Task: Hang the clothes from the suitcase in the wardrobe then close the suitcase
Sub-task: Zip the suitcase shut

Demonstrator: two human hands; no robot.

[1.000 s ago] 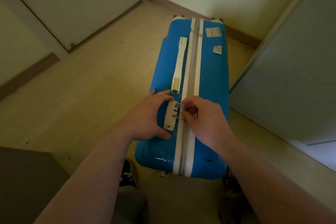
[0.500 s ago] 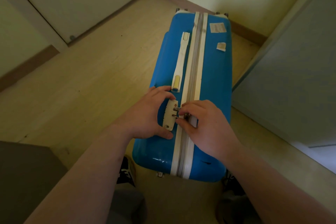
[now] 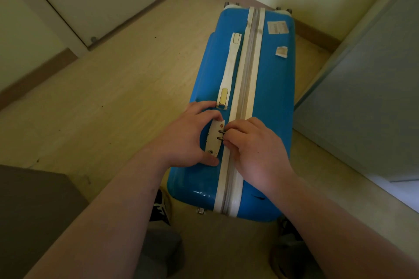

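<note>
Suitcase (image 3: 267, 97) runs lengthwise away; at its near end left hand (image 3: 188, 140) clasps the lock (image 3: 214, 140), right hand (image 3: 256, 149) pinches zipper pulls (image 3: 221, 135).

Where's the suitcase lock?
In the head view, the lock sits left of the zip, just below the handle, between the left hand and right hand.
</note>
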